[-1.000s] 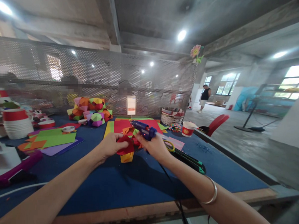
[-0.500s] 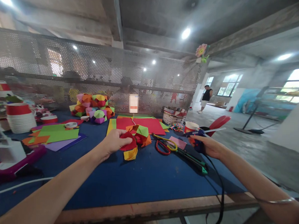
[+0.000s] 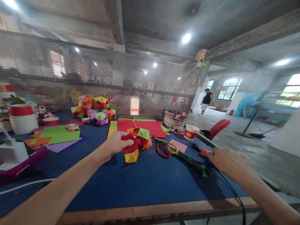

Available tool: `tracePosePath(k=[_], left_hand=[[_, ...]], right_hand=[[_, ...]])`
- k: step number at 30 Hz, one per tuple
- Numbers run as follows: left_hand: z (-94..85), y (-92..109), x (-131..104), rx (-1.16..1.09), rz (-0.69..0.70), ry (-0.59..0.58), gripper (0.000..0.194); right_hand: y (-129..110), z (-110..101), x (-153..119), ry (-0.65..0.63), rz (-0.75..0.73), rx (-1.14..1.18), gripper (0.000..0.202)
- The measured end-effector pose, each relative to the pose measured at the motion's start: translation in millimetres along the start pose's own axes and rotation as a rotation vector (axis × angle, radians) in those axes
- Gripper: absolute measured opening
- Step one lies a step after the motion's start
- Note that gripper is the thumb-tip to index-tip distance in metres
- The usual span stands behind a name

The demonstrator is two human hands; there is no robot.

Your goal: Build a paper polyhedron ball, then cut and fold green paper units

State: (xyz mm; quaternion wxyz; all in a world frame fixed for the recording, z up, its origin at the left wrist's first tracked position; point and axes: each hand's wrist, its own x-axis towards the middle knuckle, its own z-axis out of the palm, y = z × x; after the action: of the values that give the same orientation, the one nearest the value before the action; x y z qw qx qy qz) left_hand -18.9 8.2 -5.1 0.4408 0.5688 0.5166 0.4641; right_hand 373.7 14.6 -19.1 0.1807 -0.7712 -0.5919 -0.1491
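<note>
My left hand is closed on a folded-paper ball in red, green, orange and yellow, pinching its red side just above the table. To the right, a dark glue gun is low at the tabletop, its nozzle pointing left and its black cord running off the front edge. Over the gun's rear is my right hand, blurred, with its thumb side near the gun and the other fingers hidden. Scissors with red and yellow handles lie between the hands, beside a black-and-green cutter and a pink paper piece.
Red paper sheets lie behind my left hand. Finished paper balls, stacked paper cups, a power strip and green paper stand left. A woven basket and paper cup are at the back right.
My right hand has lowered the glue gun to the tabletop and shifted right, blurring as it moves. The paper cup behind it shows more fully. My left hand keeps its grip.
</note>
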Motion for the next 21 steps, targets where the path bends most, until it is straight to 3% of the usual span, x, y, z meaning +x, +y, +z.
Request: tracePosePath(k=[2, 5, 8, 11, 15, 21], left_hand=[[-0.2, -2, 1, 0.012, 0.01, -0.005, 0.006], [-0.5, -3, 2, 0.027, 0.023, -0.012, 0.009], [-0.7, -4, 2, 0.041, 0.046, -0.02, 0.011], [-1.4, -4, 3, 0.078, 0.08, -0.017, 0.01], [-3.4, -5, 4, 0.15, 0.132, 0.007, 0.009], [-3.6, -11, 8, 0.236, 0.186, 0.033, 0.011]], right_hand=[[-34, -16, -15, 0.002, -0.046, -0.085, 0.045], [-96, -32, -29, 0.005, -0.375, 0.2, 0.025], [-156, -27, -32, -0.151, -0.662, 0.714, 0.017], [-202, -9, -31, -0.229, -0.728, 0.846, 0.018], [-228, 8, -30, -0.284, -0.733, 0.953, 0.02], [-222, 16, -34, -0.326, -0.674, 1.016, 0.019]])
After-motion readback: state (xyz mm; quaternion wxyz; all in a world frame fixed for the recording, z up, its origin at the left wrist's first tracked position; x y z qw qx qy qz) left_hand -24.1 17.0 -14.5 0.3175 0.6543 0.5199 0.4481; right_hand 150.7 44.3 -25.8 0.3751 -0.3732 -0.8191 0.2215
